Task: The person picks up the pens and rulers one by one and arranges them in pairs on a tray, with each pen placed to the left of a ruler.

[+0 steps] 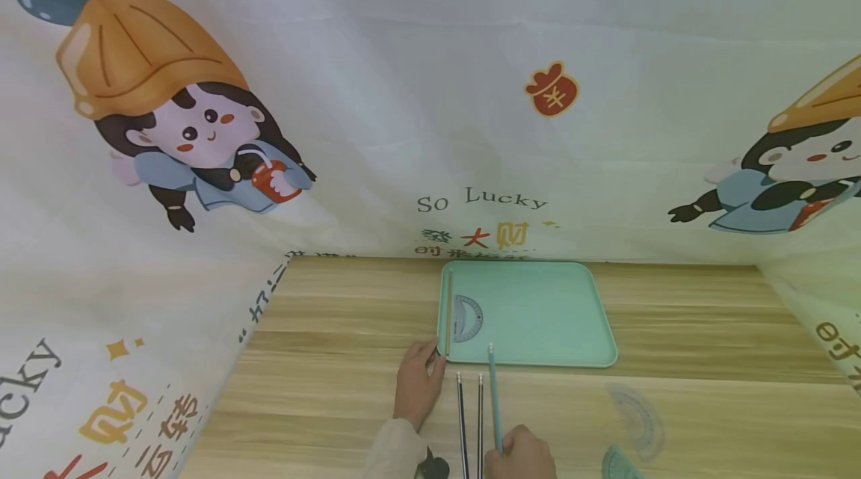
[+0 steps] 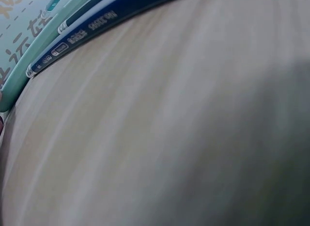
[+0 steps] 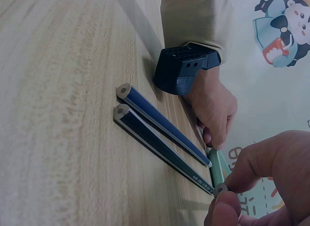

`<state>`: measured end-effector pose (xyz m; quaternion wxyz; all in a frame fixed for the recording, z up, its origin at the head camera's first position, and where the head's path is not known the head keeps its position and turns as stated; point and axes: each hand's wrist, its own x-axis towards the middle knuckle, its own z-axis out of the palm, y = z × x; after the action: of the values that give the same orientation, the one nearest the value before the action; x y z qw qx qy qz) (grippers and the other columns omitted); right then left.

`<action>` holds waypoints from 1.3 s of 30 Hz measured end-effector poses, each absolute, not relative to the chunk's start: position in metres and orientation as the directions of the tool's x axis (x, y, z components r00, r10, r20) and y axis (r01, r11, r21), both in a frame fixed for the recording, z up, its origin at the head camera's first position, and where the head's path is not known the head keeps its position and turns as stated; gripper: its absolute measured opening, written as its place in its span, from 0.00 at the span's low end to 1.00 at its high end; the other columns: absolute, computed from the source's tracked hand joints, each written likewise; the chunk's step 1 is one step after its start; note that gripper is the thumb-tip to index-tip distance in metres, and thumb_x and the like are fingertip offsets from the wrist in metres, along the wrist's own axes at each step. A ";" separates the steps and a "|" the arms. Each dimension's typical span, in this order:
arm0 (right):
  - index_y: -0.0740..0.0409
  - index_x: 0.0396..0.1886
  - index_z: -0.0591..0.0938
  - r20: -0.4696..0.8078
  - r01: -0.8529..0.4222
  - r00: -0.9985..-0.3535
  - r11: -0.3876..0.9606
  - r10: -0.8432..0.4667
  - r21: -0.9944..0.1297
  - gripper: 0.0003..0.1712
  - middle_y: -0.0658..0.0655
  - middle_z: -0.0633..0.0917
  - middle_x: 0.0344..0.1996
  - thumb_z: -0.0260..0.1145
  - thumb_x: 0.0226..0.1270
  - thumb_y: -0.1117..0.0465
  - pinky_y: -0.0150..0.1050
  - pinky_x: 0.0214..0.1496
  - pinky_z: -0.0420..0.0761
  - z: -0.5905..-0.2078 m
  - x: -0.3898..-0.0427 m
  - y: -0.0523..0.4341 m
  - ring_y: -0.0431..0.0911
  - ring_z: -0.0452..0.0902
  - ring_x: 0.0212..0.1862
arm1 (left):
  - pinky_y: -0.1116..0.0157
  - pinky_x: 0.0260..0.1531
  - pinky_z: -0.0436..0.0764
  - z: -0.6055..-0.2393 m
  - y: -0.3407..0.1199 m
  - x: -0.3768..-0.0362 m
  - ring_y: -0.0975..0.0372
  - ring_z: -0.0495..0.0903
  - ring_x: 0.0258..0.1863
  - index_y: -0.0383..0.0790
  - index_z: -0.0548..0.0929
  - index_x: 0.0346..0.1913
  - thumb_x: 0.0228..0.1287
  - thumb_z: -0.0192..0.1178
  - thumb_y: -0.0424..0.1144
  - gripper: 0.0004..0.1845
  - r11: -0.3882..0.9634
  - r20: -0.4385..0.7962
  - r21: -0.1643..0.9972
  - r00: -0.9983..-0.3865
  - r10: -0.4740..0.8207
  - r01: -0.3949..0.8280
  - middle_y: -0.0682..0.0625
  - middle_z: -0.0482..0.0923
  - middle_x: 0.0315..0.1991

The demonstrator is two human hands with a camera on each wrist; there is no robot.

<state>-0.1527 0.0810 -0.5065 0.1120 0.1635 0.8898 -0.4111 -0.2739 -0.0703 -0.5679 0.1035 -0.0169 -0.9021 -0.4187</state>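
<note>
At the front left corner of a mint green tray (image 1: 538, 314), my left hand (image 1: 418, 385) grips the rim between thumb and fingers. My right hand (image 1: 521, 455) pinches a light blue pencil (image 1: 495, 404) near its end, and the eraser end reaches over the tray's front rim. Two dark blue pencils (image 1: 461, 419) lie side by side on the table between my hands; their flat, unsharpened ends (image 3: 124, 90) show in the right wrist view. Inside the tray, a thin wood-coloured stick (image 1: 449, 314) lies along the left wall, beside a clear protractor (image 1: 468, 319).
Right of my right hand, another clear protractor (image 1: 635, 419) and a green protractor (image 1: 619, 464) lie on the wooden table (image 1: 323, 359). A printed cloth (image 1: 377, 90) hangs behind and at the sides. A black device (image 3: 181, 68) is strapped to my left wrist.
</note>
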 end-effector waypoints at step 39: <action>0.63 0.25 0.74 -0.261 0.333 -0.943 0.583 0.207 -0.741 0.07 0.54 0.77 0.16 0.62 0.51 0.63 0.32 0.20 0.70 -0.507 -0.177 0.082 0.45 0.71 0.21 | 0.57 0.56 0.79 -0.567 -0.071 -0.274 0.56 0.78 0.52 0.34 0.77 0.58 0.65 0.59 0.38 0.20 0.639 0.204 0.759 -0.978 -0.053 0.124 0.46 0.79 0.50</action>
<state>-0.1769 0.0824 -0.5073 0.0733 0.1525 0.8867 -0.4302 -0.2744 -0.0713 -0.5667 0.1038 -0.0198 -0.8993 -0.4244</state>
